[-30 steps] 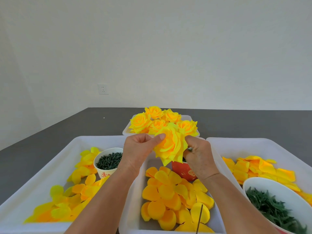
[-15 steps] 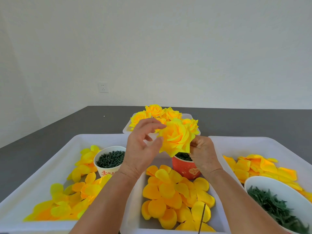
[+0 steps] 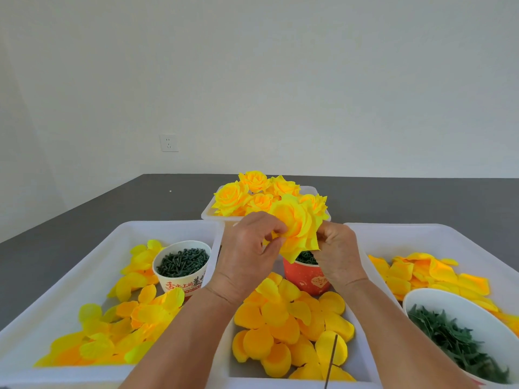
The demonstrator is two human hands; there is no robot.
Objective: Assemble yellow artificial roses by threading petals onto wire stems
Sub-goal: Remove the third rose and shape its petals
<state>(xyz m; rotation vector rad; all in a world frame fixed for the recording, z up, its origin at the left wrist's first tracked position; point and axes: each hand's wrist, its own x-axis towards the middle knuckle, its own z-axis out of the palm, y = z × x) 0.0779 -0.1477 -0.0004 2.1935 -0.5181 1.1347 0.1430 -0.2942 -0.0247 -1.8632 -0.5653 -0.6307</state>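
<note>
Head view shows my left hand (image 3: pixel 247 256) and right hand (image 3: pixel 337 254) both pinching the yellow rose (image 3: pixel 295 226) above the red cup (image 3: pixel 306 279).

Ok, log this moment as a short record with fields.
held item: yellow rose, raised above the trays
left hand: pinches the rose's left petals
right hand: grips the rose's right side
behind: finished roses in a far white tray
below: loose petals in middle tray
cups: white cup, red cup, dark green pieces inside
</note>
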